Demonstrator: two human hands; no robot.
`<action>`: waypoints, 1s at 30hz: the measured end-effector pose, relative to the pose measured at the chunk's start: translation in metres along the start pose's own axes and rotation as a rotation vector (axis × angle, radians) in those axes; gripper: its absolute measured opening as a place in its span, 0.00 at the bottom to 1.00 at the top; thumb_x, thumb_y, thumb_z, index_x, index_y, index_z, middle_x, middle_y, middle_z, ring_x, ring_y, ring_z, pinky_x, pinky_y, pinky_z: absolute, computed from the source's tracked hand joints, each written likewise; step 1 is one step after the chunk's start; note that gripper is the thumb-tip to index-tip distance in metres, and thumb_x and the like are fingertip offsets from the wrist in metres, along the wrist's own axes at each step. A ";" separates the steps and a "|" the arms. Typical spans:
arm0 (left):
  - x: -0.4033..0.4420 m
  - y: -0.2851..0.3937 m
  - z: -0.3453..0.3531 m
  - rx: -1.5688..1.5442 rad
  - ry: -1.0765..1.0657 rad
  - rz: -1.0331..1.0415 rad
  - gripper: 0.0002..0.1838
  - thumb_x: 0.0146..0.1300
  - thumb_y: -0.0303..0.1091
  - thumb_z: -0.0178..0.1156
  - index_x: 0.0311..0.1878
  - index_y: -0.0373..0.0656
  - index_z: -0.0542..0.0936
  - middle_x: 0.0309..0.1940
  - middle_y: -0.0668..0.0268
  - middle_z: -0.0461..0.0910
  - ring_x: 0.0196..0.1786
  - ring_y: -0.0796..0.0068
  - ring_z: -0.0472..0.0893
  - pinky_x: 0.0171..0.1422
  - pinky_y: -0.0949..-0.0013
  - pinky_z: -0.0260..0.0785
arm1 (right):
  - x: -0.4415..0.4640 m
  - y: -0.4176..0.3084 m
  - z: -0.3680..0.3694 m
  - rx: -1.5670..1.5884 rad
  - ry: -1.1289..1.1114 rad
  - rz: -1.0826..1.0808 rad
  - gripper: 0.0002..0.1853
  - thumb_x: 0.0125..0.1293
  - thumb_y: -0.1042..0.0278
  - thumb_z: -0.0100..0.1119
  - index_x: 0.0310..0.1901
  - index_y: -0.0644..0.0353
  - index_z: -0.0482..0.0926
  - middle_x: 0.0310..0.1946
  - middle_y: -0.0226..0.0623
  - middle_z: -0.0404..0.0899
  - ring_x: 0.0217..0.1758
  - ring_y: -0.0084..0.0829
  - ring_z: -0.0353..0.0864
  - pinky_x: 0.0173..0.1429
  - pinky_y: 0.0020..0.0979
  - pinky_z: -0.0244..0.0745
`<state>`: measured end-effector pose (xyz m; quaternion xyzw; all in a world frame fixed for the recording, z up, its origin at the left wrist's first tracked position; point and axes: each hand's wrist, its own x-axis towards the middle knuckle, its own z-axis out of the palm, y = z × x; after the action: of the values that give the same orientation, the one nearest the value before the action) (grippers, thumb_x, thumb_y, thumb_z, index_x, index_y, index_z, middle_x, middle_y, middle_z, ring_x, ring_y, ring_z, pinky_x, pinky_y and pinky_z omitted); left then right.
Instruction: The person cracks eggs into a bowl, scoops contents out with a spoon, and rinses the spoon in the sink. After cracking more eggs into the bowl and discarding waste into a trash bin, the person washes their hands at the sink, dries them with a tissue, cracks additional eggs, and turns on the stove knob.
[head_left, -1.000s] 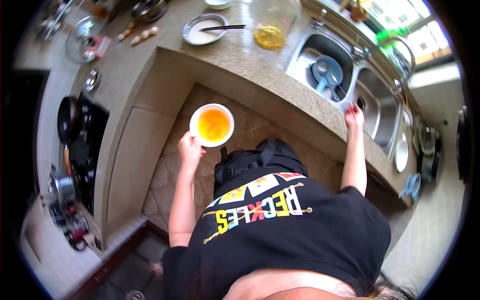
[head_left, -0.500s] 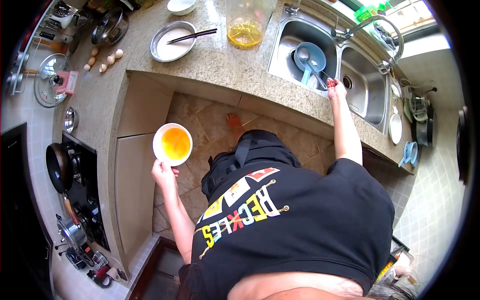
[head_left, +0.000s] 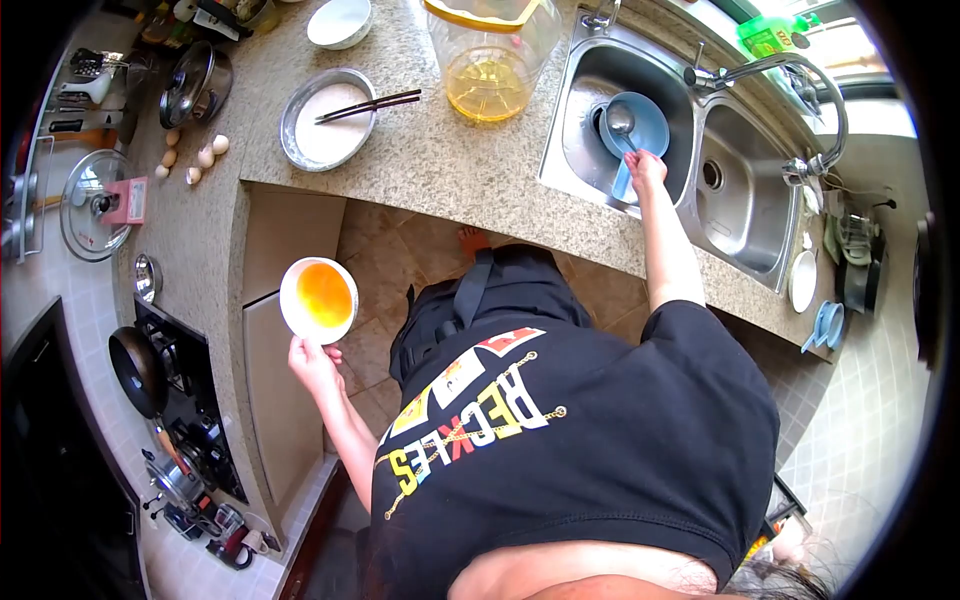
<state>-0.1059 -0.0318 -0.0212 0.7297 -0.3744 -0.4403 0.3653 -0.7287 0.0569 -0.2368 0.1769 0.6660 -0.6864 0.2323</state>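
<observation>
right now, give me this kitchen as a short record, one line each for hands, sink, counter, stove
left hand: left hand holds a white bowl of orange-yellow liquid
right hand: right hand at the handle of a ladle; grip unclear
sink: blue pan in one basin, ladle's head inside it
counter: metal bowl of white contents, chopsticks across its rim; empty-looking white bowl; clear container with yellow liquid; eggs or eggshells
stove: dark frying pan on black stove

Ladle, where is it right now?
Head view, upper right: the ladle lies in the blue pan in the left sink basin, the right hand at its handle.
</observation>
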 end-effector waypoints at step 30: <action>0.192 0.004 -0.104 -0.113 -0.021 0.029 0.11 0.66 0.30 0.48 0.32 0.35 0.75 0.17 0.65 0.75 0.14 0.82 0.72 0.15 0.77 0.62 | -0.088 0.021 0.016 -1.210 0.329 -0.731 0.24 0.55 0.60 0.59 0.53 0.63 0.73 0.42 0.49 0.79 0.47 0.48 0.78 0.58 0.40 0.69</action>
<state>0.0521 -0.1795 -0.0530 0.6977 -0.3633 -0.4631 0.4083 -0.6426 0.0486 -0.2047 -0.1154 0.9721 -0.1960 -0.0580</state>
